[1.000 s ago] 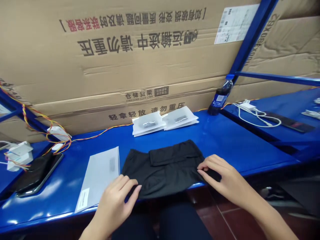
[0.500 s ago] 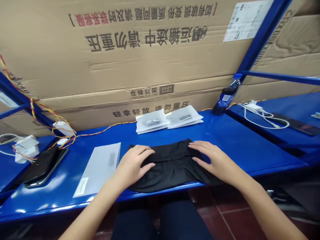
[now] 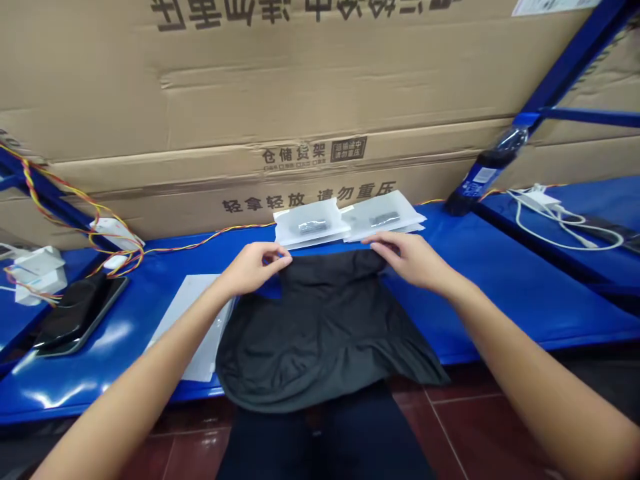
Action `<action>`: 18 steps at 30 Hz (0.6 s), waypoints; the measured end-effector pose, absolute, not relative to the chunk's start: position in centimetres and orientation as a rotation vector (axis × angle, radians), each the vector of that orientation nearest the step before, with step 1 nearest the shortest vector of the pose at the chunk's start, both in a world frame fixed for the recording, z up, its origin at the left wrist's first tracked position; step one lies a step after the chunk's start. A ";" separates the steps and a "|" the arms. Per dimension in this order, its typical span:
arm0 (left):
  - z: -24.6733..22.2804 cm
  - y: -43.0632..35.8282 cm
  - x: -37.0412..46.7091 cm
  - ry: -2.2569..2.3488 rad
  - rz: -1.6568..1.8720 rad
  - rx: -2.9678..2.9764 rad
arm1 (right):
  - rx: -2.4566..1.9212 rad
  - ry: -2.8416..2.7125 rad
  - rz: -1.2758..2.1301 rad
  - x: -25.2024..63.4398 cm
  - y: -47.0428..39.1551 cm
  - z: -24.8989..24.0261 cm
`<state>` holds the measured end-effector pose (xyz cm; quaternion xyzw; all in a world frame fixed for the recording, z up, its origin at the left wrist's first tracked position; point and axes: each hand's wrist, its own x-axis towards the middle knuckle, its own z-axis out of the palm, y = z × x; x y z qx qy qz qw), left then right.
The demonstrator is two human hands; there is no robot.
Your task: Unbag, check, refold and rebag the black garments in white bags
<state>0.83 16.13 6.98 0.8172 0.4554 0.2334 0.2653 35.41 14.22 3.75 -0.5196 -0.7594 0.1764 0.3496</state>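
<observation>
Now | hands (image 3: 255,267) (image 3: 407,257) pinch soft matte black garment (image 3: 320,327) | glossy blue shelf (image 3: 500,293)

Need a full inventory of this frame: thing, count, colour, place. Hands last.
black garment: 1, black, bench centre, near edge hanging over the front
bench: 1, blue, across the frame
grey mailer: 1, grey-white, flat left of the garment, partly under it
clear bags: 2, translucent white with dark contents, behind the garment
phone: 1, black, far left
wires: several, red-yellow, left rear
white adapters: a few, far left
bottle: 1, dark with blue label, leaning at the right post
white cable: 1, right shelf
cardboard boxes: brown, stacked behind
left hand: pinches the garment's far left corner
right hand: pinches the far right corner
</observation>
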 end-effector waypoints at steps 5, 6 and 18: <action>4.3 19.9 0.4 1.258 0.632 1.998 | -1.358 -1.983 0.785 35.1 18.5 2.7; 3.9 19.9 0.3 1.259 0.641 1.992 | -1.350 -1.965 0.801 35.2 18.6 2.3; 3.7 19.6 -0.5 1.241 0.651 1.908 | -1.339 -1.749 0.937 35.5 18.8 1.0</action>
